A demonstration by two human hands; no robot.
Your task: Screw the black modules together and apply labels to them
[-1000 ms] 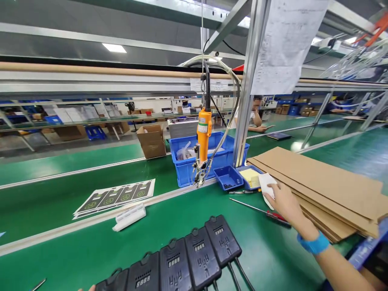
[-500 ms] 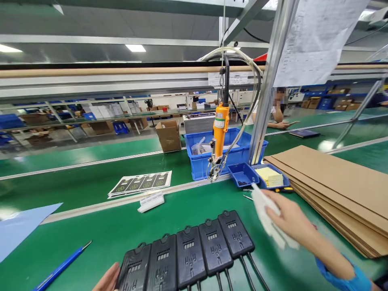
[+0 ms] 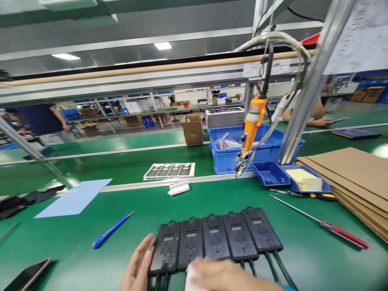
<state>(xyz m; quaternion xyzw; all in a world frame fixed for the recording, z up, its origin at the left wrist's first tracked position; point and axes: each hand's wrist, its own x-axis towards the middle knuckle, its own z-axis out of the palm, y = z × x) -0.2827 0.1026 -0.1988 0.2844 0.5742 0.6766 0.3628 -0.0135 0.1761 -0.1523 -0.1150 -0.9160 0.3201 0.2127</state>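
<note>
Several black electronic controllers [image 3: 216, 238] with small digit displays, hanging loops and cables lie side by side on the green bench. Against the left side of the leftmost controller [image 3: 165, 248] rests my left hand [image 3: 139, 264], its fingers stretched along the edge and not wrapped round it. My right hand [image 3: 227, 275], smeared by motion, holds a folded white cloth [image 3: 191, 279] at the lower ends of the middle controllers. The cloth hides part of their lower edges and cables; whether it presses on a casing I cannot tell.
A blue pen-like tool [image 3: 112, 230] and a phone [image 3: 28, 277] lie left. Right are a red-handled screwdriver [image 3: 342, 234], blue trays [image 3: 271, 174] and cardboard sheets [image 3: 357, 169]. An orange electric screwdriver [image 3: 254, 121] hangs before a blue bin [image 3: 221, 161]. Printed label sheets [image 3: 169, 170] lie behind.
My right hand has brought the white cloth from the right side over to the controllers' lower ends. My left hand stays at the leftmost controller. The view has swung left.
</note>
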